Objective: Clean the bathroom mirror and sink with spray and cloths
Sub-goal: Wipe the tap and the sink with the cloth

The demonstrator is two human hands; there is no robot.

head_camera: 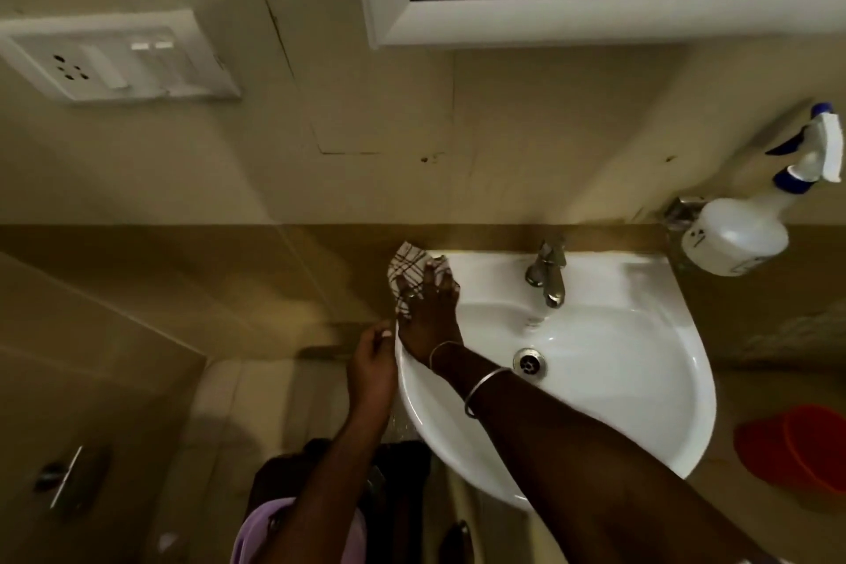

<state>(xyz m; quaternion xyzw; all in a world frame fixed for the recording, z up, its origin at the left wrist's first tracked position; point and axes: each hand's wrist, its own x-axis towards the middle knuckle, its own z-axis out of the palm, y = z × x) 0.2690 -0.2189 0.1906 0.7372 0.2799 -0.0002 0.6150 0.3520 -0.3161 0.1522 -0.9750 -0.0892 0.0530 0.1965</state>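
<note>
A checked white-and-brown cloth (409, 270) is pressed flat against the back left corner of the white ceramic corner sink (641, 380) by the right hand (428, 316), whose fingers are spread over the fabric; the cloth is pinned under the palm rather than enclosed in a clenched grip. Two thin metal bangles (480, 385) are worn on that forearm, which is stretched across the basin. The sink's left rim is touched by the left hand (373, 364), its fingers curled; nothing is seen in its grip. Water is seen running from the chrome tap (547, 272) toward the round metal drain (529, 363). A translucent white spray bottle with a blue-and-white trigger head (751, 220) is held in a wall bracket to the right of the sink, well apart from both hands. The white-framed mirror cabinet (549, 14) is mounted above.
</note>
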